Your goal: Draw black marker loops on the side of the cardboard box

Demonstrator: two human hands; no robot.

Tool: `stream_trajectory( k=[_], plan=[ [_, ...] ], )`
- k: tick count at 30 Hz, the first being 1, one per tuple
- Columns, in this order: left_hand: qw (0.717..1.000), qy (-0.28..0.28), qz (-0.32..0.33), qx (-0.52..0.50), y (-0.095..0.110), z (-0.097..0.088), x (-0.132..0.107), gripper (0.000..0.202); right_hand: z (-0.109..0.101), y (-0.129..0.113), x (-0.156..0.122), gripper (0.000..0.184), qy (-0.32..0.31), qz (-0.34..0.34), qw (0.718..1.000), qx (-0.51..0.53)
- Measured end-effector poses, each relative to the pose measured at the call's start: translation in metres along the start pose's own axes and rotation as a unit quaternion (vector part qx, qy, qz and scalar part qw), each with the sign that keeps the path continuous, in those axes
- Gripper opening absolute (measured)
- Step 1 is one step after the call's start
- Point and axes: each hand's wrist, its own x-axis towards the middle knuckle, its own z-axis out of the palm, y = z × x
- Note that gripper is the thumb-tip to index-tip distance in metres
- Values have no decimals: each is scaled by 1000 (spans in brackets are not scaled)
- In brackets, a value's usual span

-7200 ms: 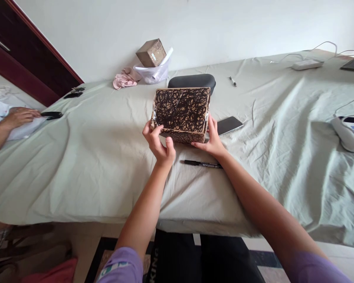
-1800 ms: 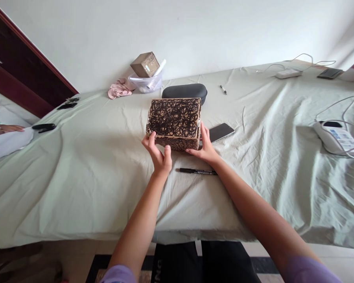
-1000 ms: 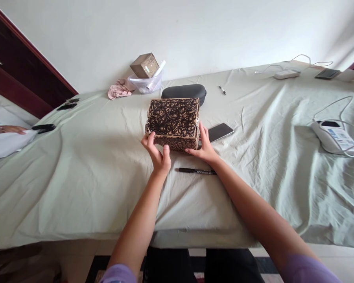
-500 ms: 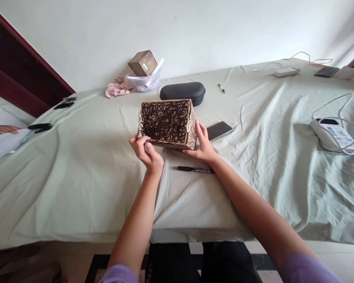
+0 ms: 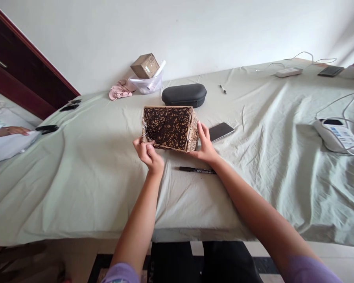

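On the sheet-covered table (image 5: 76, 173), both hands grip the scribbled box (image 5: 168, 127).

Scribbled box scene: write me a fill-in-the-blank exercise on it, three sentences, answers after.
1. The box is covered in black ____.
2. The pen lies on the cloth just under the ____ wrist.
3. Behind the box lies a black ____, closed.

The left hand and right hand hold the box at its two ends; a phone lies to its right.

Missing words: scribbles; right; case
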Motion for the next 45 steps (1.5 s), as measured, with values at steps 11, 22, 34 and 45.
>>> stream_trajectory(
  k=[11,22,34,45],
  plan=[
    [994,-84,3,-72,-15,8,-14,51,4,1,-1,135,16,44,999,-5],
    [947,-159,-231,-157,-9,20,-14,97,-1,-10,-4,109,50,-6,999,8],
    [824,-287,-320,-368,-15,21,-19,119,-10,-45,-2,78,130,-70,988,34],
    [778,-210,-419,-419,2,19,-9,85,-12,-70,-2,46,140,117,983,20]
  ],
)
